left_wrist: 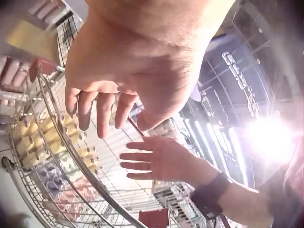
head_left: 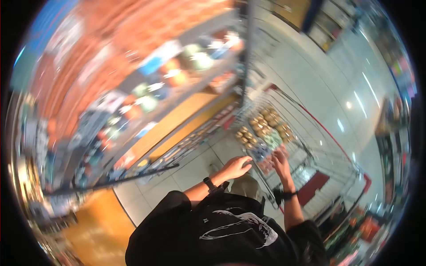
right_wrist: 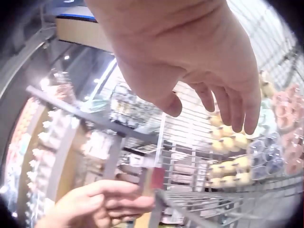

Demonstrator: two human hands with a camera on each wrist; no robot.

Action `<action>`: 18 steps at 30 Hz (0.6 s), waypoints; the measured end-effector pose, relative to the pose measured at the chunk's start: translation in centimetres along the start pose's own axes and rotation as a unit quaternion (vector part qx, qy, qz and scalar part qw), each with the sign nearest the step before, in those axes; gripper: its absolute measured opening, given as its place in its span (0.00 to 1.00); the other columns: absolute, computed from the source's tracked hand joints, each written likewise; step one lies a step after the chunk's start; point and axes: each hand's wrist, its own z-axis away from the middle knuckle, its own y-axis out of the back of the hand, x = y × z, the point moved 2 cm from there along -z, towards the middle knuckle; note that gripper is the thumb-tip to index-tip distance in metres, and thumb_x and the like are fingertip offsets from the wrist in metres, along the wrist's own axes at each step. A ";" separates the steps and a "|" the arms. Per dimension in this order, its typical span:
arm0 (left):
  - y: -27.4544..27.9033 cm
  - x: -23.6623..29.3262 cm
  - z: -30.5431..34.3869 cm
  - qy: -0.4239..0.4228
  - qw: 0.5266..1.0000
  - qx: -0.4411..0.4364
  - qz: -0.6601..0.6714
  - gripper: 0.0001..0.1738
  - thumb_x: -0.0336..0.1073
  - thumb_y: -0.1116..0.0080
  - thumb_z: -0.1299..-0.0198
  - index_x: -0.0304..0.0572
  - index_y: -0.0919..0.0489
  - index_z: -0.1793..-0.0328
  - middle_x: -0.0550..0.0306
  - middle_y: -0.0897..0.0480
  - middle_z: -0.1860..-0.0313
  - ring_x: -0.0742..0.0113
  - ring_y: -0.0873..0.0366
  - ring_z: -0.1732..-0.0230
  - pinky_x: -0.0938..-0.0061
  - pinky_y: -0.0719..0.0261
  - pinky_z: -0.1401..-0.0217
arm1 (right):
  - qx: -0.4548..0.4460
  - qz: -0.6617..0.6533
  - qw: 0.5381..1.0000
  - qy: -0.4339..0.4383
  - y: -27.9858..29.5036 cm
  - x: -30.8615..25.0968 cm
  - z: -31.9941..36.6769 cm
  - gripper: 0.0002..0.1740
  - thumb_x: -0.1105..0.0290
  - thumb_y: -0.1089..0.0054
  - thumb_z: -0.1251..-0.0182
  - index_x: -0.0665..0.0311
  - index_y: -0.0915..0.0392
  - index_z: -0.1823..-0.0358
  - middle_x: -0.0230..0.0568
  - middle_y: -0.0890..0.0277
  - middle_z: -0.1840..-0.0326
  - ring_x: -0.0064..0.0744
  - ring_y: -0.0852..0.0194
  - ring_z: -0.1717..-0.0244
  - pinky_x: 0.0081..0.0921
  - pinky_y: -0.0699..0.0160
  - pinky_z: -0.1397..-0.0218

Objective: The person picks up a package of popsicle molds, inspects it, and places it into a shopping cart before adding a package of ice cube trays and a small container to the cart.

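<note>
My left hand (head_left: 237, 167) hangs in the air beside a wire shopping cart (left_wrist: 102, 192), its fingers loosely extended and holding nothing. Over the cart's near side is my right hand (head_left: 280, 162), fingers hanging loosely. In the right wrist view, that right hand (right_wrist: 199, 71) is bare of any object, thumb apart from the fingers. Inside the cart lie clear-wrapped packs of round, cup-like pieces: yellow-gold packs (head_left: 266, 119), a pale green pack (head_left: 273, 140), a blue pack (right_wrist: 266, 156) and pink packs (right_wrist: 287, 111). The fingers of the right hand overlap the packs in the head view.
A tall store shelf (head_left: 177, 97) with blurred colourful goods runs along the left. The cart has a red-trimmed rim (head_left: 317, 119) and a dark red panel (head_left: 313, 188). Shiny tiled floor (head_left: 341, 88) spreads beyond the cart, with more displays farther off.
</note>
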 end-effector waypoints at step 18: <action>20.5 -18.4 29.5 0.100 0.745 0.653 0.095 0.21 0.30 0.41 0.34 0.36 0.32 0.38 0.51 0.19 0.58 0.67 0.18 0.63 0.75 0.20 0.60 | -0.411 0.149 0.874 0.214 -43.2 -25.3 3.1 0.30 0.70 0.39 0.35 0.68 0.36 0.33 0.59 0.26 0.40 0.50 0.23 0.42 0.38 0.20 0.42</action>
